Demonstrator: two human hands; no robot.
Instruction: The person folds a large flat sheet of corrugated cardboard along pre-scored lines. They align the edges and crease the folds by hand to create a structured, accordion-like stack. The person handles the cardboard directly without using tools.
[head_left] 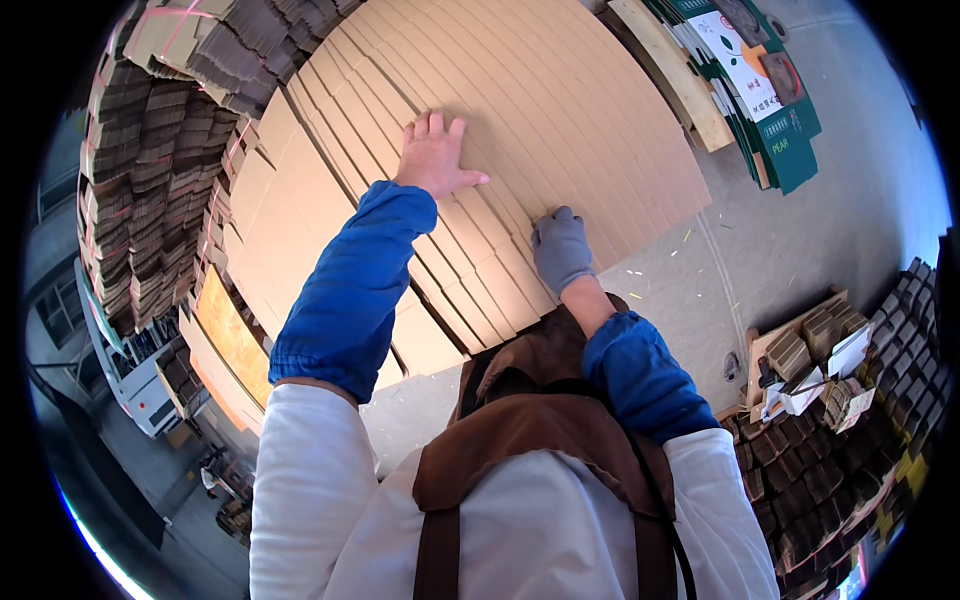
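Overlapping flat brown cardboard sheets (560, 110) lie fanned out in front of me, their stepped edges running in long slanting lines. My bare left hand (433, 158) rests on them with its fingers spread and thumb stretched to the right. To its right and nearer to me, my right hand (562, 246), in a grey glove, sits on the near part of the sheets. Its fingers are curled in and closed. What they hold, if anything, is hidden under the glove. Blue sleeve covers (335, 295) are on both forearms.
Tall bundles of folded cardboard (150, 180) stand at the left. Green printed cartons (765, 125) lie beside a wooden pallet (680, 80) at the far right. Nearer right are dark stacked bundles (800, 490) and a wooden tray with small cardboard pieces (790, 355). Scraps dot the concrete floor (690, 270).
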